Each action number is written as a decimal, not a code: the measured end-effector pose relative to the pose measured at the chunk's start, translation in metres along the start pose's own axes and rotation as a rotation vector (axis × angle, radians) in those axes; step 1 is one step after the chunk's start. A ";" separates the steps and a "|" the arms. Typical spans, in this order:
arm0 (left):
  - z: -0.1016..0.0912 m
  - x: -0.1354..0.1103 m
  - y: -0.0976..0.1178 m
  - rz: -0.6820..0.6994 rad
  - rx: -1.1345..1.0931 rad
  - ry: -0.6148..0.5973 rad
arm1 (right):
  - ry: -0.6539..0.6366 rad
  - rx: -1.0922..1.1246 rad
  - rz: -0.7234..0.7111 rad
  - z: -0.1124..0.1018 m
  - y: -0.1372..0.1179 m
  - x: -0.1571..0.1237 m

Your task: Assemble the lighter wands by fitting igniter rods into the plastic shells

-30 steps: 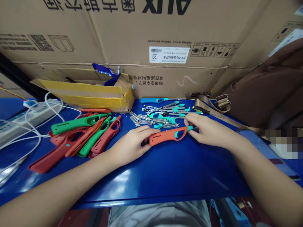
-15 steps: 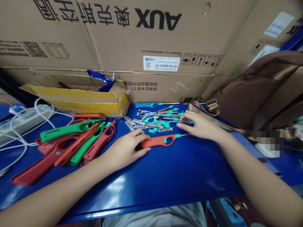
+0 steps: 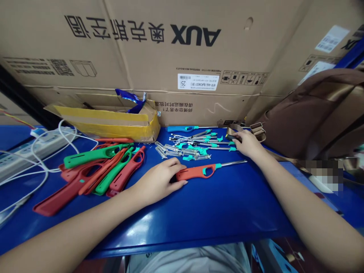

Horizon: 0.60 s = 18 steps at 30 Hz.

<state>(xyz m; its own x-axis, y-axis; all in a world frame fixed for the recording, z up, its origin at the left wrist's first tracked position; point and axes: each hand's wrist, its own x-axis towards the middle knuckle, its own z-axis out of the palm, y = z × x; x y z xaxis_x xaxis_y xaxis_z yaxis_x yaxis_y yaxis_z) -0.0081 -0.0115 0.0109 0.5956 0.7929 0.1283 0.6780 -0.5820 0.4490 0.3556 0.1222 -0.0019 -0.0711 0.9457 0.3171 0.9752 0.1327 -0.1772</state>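
The orange lighter [image 3: 189, 173] lies on the blue table [image 3: 199, 220] in front of you, between your two hands. Your left hand [image 3: 163, 180] grasps its rear end, thumb on the near side and fingers on the far side. Its slim metal tube [image 3: 233, 163] points to your right, the tip ending just short of your right hand [image 3: 248, 145], on the side nearer you, with a small gap between. Your right hand grips a black handle with a yellow end [image 3: 233, 138]; whether that handle is clear of the table, you cannot tell from here.

Just beyond the lighter are clear tubes [image 3: 173, 150] and a heap of metal rods with teal parts [image 3: 212, 144]. Behind them lies a blue lighter [image 3: 180, 129]. Left of your left hand, red, orange and green casings [image 3: 87, 154] overlap in a pile, well apart from the lighter. Past that pile sits a yellow-taped box [image 3: 113, 128]. A brown bag [image 3: 307, 117] stands to your right, beyond your right hand.
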 end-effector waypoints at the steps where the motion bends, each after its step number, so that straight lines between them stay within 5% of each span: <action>1: 0.000 0.000 0.001 0.000 0.003 -0.005 | -0.005 -0.002 0.005 0.000 0.000 0.001; 11: -0.002 -0.002 0.006 -0.027 0.043 0.009 | -0.001 -0.056 0.015 -0.014 -0.016 -0.008; 16: -0.001 -0.002 0.008 -0.035 0.029 0.001 | 0.212 -0.057 -0.004 -0.042 -0.046 -0.022; 18: -0.001 -0.003 0.009 -0.029 0.034 -0.002 | 0.391 0.099 -0.096 -0.052 -0.062 -0.030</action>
<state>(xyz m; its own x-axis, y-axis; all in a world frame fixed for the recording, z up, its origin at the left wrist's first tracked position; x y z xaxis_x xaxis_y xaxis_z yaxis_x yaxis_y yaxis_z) -0.0038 -0.0189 0.0153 0.5761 0.8094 0.1139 0.7094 -0.5644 0.4222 0.3078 0.0704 0.0481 -0.0573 0.7463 0.6631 0.9416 0.2612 -0.2126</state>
